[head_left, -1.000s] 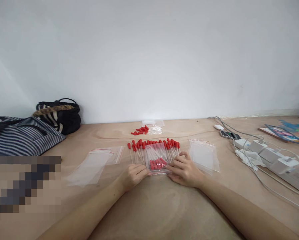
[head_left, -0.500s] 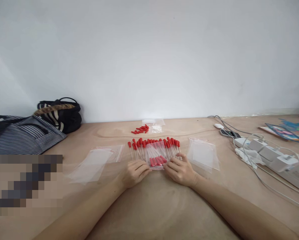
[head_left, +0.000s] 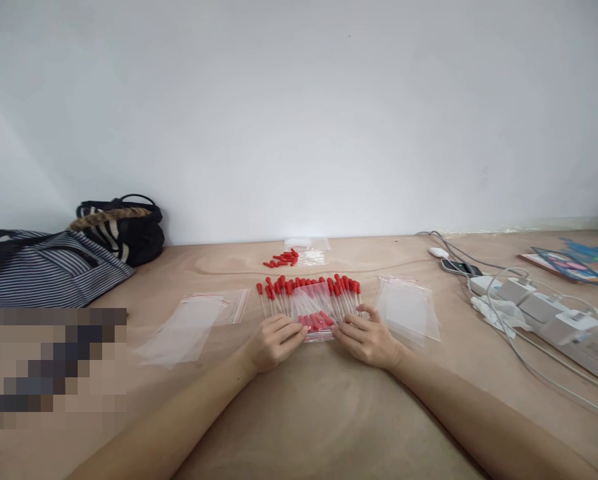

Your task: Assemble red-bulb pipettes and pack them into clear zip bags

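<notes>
A clear zip bag (head_left: 309, 300) lies in front of me with several red-bulbed droppers (head_left: 315, 321) inside, their bulbs toward the near, zip edge. My left hand (head_left: 277, 341) is closed at the bag's near left corner, thumb and fingers pinching it. At the near right corner, my right hand (head_left: 367, 340) also has its fingers closed on the bag, with the index finger raised a little. Beyond and on both sides of the bag, a row of loose droppers (head_left: 346, 283) lies with red bulbs pointing away from me.
Flat zip bags lie in a left stack (head_left: 186, 330) and a right stack (head_left: 409, 310). Farther back are loose red bulbs (head_left: 285, 258) and clear tubes (head_left: 313, 257). A power strip with white chargers (head_left: 563, 327) and cables occupies the right; a striped bag (head_left: 53, 267) is at left.
My left hand has shifted slightly right and up along the bag's near edge. My right hand has moved a little to the right, uncovering more of the zip edge.
</notes>
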Motion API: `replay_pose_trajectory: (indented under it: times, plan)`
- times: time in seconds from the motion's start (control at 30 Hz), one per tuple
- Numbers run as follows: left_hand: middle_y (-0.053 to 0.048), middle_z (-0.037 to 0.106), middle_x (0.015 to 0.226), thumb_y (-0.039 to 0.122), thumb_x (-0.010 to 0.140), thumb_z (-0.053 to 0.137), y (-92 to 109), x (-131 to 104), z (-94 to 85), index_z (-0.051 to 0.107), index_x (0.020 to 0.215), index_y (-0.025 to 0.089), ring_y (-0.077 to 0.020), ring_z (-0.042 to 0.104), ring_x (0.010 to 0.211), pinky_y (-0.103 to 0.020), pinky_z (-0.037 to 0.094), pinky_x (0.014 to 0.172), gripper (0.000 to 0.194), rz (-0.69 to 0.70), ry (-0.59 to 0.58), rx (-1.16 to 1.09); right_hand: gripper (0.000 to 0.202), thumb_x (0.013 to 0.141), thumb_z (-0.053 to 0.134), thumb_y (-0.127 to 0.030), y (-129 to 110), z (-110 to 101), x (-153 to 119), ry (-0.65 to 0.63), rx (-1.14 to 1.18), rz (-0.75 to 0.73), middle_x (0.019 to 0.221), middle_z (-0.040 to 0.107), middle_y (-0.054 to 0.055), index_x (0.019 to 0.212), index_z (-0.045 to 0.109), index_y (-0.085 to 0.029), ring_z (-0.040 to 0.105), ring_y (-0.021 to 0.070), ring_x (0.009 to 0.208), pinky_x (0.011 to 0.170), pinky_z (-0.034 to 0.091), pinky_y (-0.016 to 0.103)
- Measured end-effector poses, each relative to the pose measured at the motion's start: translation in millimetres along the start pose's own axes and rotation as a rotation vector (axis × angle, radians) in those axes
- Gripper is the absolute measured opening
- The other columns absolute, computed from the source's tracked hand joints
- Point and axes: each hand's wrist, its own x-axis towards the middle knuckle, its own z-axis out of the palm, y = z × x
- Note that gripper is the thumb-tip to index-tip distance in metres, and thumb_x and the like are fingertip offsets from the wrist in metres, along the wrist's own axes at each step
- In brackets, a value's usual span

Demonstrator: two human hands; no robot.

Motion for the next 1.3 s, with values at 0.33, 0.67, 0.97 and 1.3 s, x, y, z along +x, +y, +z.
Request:
replay_pose_trajectory:
  times: [0.33, 0.67, 0.97, 1.3]
  plan:
    - [-0.005, 0.065, 0.075, 0.003, 0.074, 0.058, 0.9, 1.6, 0.7, 0.057, 0.087, 0.009, -0.0147, 0.057, 0.064, -0.029, 0.049, 0.055, 0.014, -0.006, 0.001, -0.025, 0.008, 0.078, 0.054, -0.014, -1.1, 5.7, 2.0, 0.071, -0.028, 0.013, 0.071, 0.063, -0.003, 0.082, 0.059, -0.019, 0.053, 0.0108, 0.079, 0.085, 0.027, 0.035]
    - [-0.004, 0.065, 0.072, 0.003, 0.079, 0.051, 0.8, -2.3, 3.8, 0.057, 0.088, 0.011, -0.0148, 0.059, 0.064, -0.030, 0.050, 0.055, 0.014, 0.022, -0.025, -0.024, 0.009, 0.078, 0.053, -0.013, -5.0, 8.5, 6.3, 0.092, -0.026, -0.023, 0.066, 0.062, -0.004, 0.076, 0.059, -0.019, 0.054, 0.0117, 0.085, 0.088, 0.026, 0.036]
    - [-0.004, 0.065, 0.073, 0.004, 0.083, 0.045, 1.3, -1.2, 2.0, 0.057, 0.088, 0.013, -0.0155, 0.060, 0.065, -0.031, 0.052, 0.057, 0.016, 0.025, -0.053, -0.056, 0.014, 0.080, 0.050, -0.012, -15.1, 16.0, 21.2, 0.093, -0.002, -0.020, 0.067, 0.060, -0.003, 0.074, 0.060, -0.019, 0.053, 0.0113, 0.086, 0.088, 0.025, 0.036]
    - [-0.006, 0.065, 0.074, 0.006, 0.077, 0.056, 1.6, 1.2, 1.7, 0.058, 0.086, 0.009, -0.0159, 0.060, 0.066, -0.030, 0.052, 0.060, 0.010, 0.021, -0.007, -0.073, 0.008, 0.079, 0.052, -0.016, -18.9, 18.4, 23.7, 0.105, 0.023, 0.020, 0.067, 0.061, -0.002, 0.079, 0.060, -0.020, 0.053, 0.0110, 0.083, 0.087, 0.025, 0.035]
